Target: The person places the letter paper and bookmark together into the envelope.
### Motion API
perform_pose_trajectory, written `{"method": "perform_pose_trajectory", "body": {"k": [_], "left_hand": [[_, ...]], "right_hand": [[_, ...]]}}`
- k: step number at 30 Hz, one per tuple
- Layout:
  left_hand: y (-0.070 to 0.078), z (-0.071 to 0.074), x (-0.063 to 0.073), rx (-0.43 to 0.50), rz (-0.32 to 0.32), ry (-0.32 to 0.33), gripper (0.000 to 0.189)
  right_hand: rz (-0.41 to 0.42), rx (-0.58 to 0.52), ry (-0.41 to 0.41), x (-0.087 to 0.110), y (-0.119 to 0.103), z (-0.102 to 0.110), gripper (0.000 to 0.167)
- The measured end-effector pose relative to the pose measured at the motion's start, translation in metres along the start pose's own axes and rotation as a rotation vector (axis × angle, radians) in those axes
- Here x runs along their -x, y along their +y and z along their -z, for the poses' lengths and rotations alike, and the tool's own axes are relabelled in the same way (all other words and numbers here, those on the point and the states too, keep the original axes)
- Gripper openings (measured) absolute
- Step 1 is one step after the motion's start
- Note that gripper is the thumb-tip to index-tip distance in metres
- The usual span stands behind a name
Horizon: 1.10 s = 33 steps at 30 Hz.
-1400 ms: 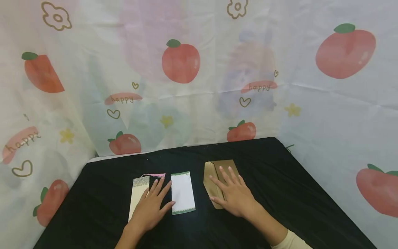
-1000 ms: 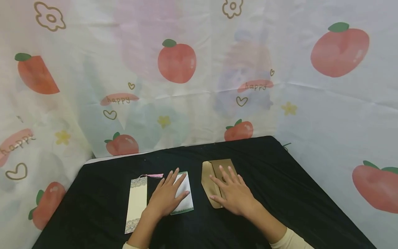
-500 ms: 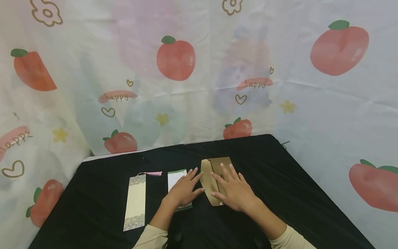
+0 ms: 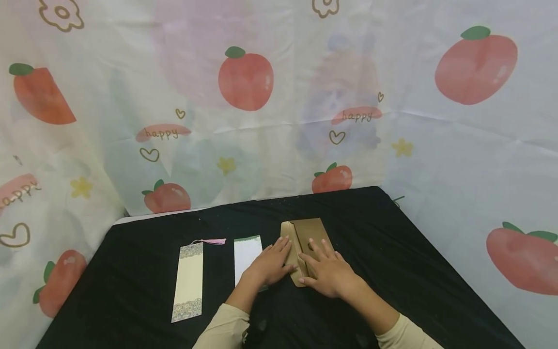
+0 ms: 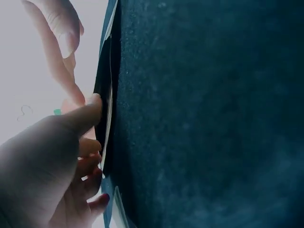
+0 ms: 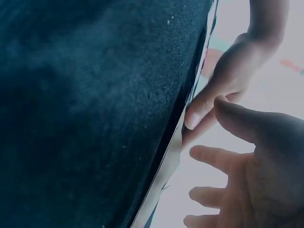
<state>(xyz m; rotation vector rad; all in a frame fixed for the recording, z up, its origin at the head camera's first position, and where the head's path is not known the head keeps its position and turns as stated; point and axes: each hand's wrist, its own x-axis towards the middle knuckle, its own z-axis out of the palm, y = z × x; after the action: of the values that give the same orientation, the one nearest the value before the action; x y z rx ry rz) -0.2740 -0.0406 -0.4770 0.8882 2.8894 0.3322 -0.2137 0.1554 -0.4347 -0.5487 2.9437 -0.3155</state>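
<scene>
A brown paper envelope (image 4: 308, 227) lies on the black cloth in the head view, its flap spread toward the left. My left hand (image 4: 268, 264) reaches over the flap, fingertips right at it, fingers extended. Over the envelope's body is my right hand (image 4: 329, 274), fingers straight and spread. In the right wrist view the envelope (image 6: 167, 166) appears edge-on, with the right hand (image 6: 256, 166) just off its surface. Left of the envelope lies a white card (image 4: 246, 252) with green borders, partly hidden by the left hand and forearm.
Farther left lies a cream bookmark (image 4: 190, 276) with patterned lace-like ends and a pink tassel (image 4: 213, 241). Black cloth (image 4: 144, 252) covers the table. A white curtain (image 4: 279, 160) printed with red fruit surrounds its back and sides.
My left hand has moved right, from beside the bookmark, across the white card, to the envelope's flap. The right hand has stayed over the envelope. The head view has shifted slightly.
</scene>
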Motion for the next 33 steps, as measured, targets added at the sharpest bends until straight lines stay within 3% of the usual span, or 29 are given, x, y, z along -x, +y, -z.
{"method": "perform_pose_trajectory", "body": {"k": [10,15,21,29,33], "left_hand": [[0.002,-0.004,-0.009,-0.008,0.013,-0.078,0.076],[0.0,-0.001,-0.012,0.009,-0.006,-0.079,0.076],[0.001,0.003,-0.013,-0.051,0.007,-0.079,0.076],[0.005,0.004,-0.011,-0.044,0.023,-0.08,0.077],[0.004,0.003,-0.011,-0.056,0.026,-0.08,0.077]], "right_hand": [[-0.001,-0.007,-0.125,0.0,0.003,-0.004,0.066],[0.01,-0.002,-0.133,-0.008,0.01,-0.01,0.068],[-0.004,0.047,-0.123,-0.03,0.018,-0.029,0.062],[-0.107,0.011,-0.134,-0.033,-0.007,-0.006,0.061],[-0.143,-0.001,-0.116,-0.034,-0.007,-0.006,0.061]]}}
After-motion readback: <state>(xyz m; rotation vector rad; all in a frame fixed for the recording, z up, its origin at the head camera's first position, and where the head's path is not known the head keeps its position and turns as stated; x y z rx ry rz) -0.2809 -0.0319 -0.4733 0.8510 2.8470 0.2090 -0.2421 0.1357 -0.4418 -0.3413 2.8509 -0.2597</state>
